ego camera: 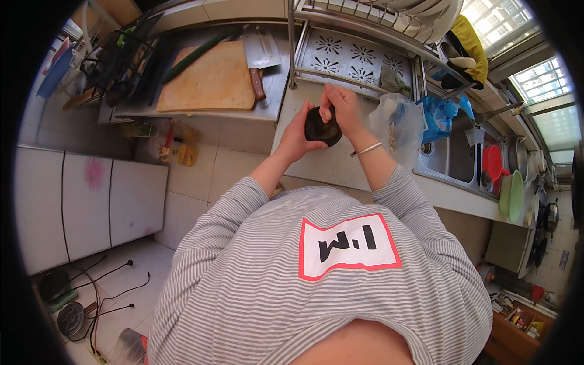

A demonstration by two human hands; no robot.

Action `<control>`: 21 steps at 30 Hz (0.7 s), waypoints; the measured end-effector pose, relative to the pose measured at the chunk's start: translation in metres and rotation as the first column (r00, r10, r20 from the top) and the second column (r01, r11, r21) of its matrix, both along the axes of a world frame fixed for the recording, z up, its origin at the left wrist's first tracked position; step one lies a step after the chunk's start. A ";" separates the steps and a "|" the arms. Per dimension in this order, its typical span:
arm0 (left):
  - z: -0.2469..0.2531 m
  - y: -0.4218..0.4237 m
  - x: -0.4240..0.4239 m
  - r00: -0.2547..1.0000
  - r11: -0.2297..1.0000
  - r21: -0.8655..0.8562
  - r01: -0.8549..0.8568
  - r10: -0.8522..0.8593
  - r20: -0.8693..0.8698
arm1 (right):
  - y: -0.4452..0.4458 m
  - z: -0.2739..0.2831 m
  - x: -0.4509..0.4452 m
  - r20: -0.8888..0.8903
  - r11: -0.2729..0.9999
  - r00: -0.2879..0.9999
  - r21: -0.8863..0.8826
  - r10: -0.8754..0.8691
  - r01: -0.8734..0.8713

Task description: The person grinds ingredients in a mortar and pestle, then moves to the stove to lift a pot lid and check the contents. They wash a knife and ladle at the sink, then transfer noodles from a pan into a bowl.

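A small dark round bowl (325, 132) is held just over the pale counter, near its left end. My left hand (296, 132) wraps the bowl's left side, thumb along the near rim. Over the bowl's mouth is my right hand (343, 107), its fingers bunched and one fingertip pointing down into it; whether it pinches something small, I cannot tell. What lies in the bowl is too dark to make out. On a wooden cutting board (210, 86) to the left rests a cucumber (194, 59), with a cleaver (261, 52) lying at the board's right edge.
Right of my hands stand a crumpled clear plastic bag (399, 121) and a blue pump bottle (437, 119), beside the steel sink (447, 162). A metal dish rack (356, 25) rises behind the bowl, plates on top. A red dipper (492, 163) and green basin (511, 196) sit farther right.
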State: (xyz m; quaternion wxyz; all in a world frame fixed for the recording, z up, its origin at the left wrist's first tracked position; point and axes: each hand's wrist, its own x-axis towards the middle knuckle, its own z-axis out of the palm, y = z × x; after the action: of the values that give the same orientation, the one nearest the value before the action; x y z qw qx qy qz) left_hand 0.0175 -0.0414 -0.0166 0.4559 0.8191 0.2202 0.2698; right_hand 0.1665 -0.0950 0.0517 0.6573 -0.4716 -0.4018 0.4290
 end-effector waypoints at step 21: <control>0.002 0.001 0.002 1.000 1.000 -0.002 0.009 -0.009 -0.013 | -0.003 -0.037 0.010 -0.060 0.994 0.993 -0.043 -0.100 0.097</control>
State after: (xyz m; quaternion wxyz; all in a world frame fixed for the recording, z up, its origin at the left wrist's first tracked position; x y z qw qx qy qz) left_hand 0.0192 -0.0407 -0.0148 0.4564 0.8213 0.2197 0.2623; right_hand 0.1764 -0.0977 0.0150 0.6804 -0.4901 -0.3489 0.4185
